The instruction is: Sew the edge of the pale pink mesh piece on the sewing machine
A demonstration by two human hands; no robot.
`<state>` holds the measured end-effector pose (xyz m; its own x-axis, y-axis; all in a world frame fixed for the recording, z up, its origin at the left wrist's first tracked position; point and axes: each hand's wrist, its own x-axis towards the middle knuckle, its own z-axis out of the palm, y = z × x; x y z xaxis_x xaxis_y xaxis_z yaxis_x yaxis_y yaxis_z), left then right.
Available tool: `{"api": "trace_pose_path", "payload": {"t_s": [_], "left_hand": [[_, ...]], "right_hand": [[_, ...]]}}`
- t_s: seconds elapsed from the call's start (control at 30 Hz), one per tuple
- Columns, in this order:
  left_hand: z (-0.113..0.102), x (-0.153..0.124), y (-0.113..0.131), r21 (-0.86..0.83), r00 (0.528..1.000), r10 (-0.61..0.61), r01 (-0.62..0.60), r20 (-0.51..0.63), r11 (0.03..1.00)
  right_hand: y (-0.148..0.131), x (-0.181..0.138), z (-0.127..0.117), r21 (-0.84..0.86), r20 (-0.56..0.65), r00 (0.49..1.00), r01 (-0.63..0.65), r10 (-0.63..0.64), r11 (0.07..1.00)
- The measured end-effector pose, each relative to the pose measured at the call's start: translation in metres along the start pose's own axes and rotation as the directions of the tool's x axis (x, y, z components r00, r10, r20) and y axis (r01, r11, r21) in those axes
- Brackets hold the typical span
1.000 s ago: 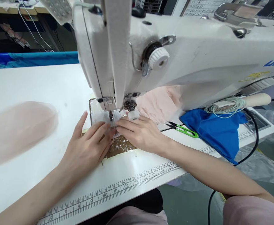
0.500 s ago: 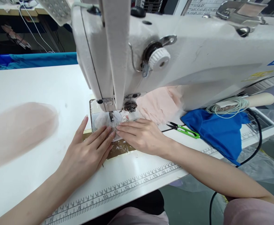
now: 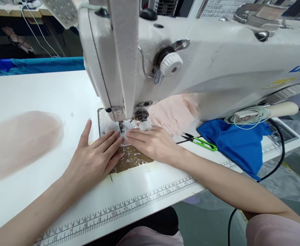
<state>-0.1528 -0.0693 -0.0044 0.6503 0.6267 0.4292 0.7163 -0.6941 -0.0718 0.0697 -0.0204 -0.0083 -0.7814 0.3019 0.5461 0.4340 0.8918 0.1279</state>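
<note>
A small piece of sheer whitish fabric lies under the presser foot of a white sewing machine. My left hand rests flat on the left side of that fabric, fingers stretched out and thumb spread away. On the other side my right hand lies flat too, its extended fingertips pressing the fabric close to the foot. Both hands cover part of the piece, so its full outline is hidden. Brown tape covers the machine bed just in front of the fingers.
Sheer pale pink fabric lies on the left of the white table. More pink fabric sits beneath the machine arm. Green thread snips and a blue cloth lie to the right. A printed ruler runs along the front edge.
Both hands have slid slightly away from me, toward the presser foot, and the sheer piece has moved with them. More of the brown tape shows in front.
</note>
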Motion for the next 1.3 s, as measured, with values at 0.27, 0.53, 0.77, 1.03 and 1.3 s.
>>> {"api": "trace_pose_path", "payload": {"t_s": [0.27, 0.53, 0.77, 1.03, 1.3], "left_hand": [[-0.0005, -0.001, 0.0011, -0.016, 1.0, -0.013, 0.012, -0.018, 1.0], [-0.0001, -0.0004, -0.0004, -0.007, 1.0, -0.018, 0.018, -0.01, 1.0], [0.0009, 0.0005, -0.002, 0.004, 1.0, -0.024, 0.024, -0.003, 1.0], [0.0033, 0.002, -0.0044, 0.01, 0.999, -0.033, 0.033, -0.006, 0.999], [0.0059, 0.003, -0.006, -0.002, 0.999, -0.041, 0.041, -0.019, 0.999]], "right_hand": [[0.0008, -0.0004, -0.0003, 0.001, 0.049, 0.999, -0.008, 0.008, 1.0], [0.0012, 0.0005, -0.0005, -0.041, 0.047, 0.999, -0.004, 0.006, 0.999], [0.0018, 0.0022, 0.0008, -0.043, 0.041, 0.999, -0.015, 0.017, 0.999], [0.0035, 0.0041, 0.0018, -0.03, 0.11, 0.993, -0.031, 0.034, 0.999], [0.0037, 0.0053, 0.0022, 0.031, 0.193, 0.978, -0.086, 0.079, 0.996]]}}
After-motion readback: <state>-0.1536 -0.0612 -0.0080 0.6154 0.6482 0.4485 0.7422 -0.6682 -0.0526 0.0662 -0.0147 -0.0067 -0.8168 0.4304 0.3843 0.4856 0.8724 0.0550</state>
